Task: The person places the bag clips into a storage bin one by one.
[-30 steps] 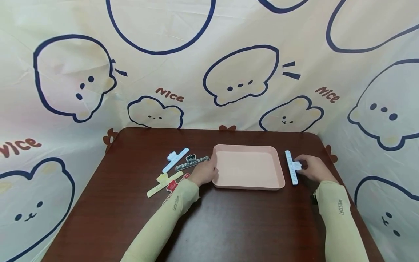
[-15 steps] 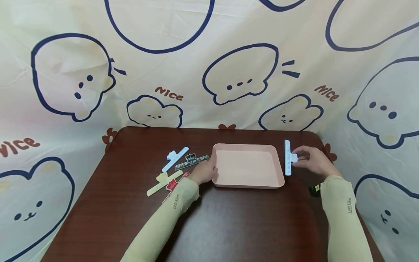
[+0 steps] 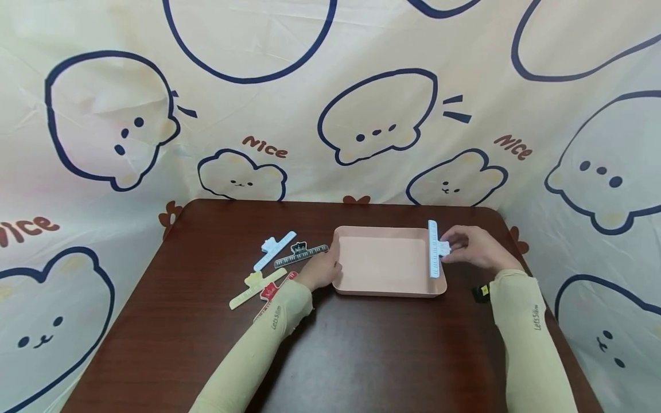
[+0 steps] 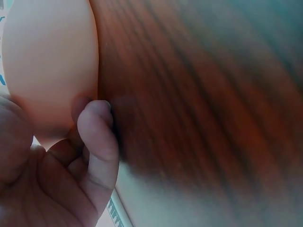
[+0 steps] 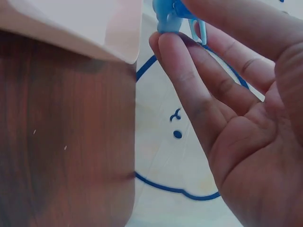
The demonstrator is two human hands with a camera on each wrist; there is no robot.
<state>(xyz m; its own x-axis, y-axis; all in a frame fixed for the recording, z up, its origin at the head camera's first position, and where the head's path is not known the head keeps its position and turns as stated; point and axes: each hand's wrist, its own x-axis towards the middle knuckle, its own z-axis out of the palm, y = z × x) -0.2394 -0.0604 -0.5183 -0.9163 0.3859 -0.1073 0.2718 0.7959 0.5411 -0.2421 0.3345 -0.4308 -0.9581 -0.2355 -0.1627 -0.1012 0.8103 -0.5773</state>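
Observation:
My right hand (image 3: 477, 248) pinches a light blue clip with a ruler-like bar (image 3: 434, 249) by its small handle. In the head view the bar overlaps the right rim of the pink tray (image 3: 384, 264), pointing away from me. The right wrist view shows the clip's blue handle (image 5: 166, 16) between thumb and fingertips, raised beside the tray's corner. My left hand (image 3: 321, 271) grips the tray's left edge. In the left wrist view its fingers (image 4: 97, 130) curl against the tray's outer wall; the exact thumb contact is hard to make out.
Left of the tray lie another blue clip (image 3: 275, 250), a black clip (image 3: 301, 256), a yellow clip (image 3: 258, 288) and a red clip (image 3: 269, 291), partly behind my left forearm. The dark wooden table (image 3: 372, 350) meets a patterned cloth (image 3: 304, 115) at the back.
My right hand has lifted the blue clip from the table right of the tray and carried it leftward over the tray's right edge. The left hand and tray stay put.

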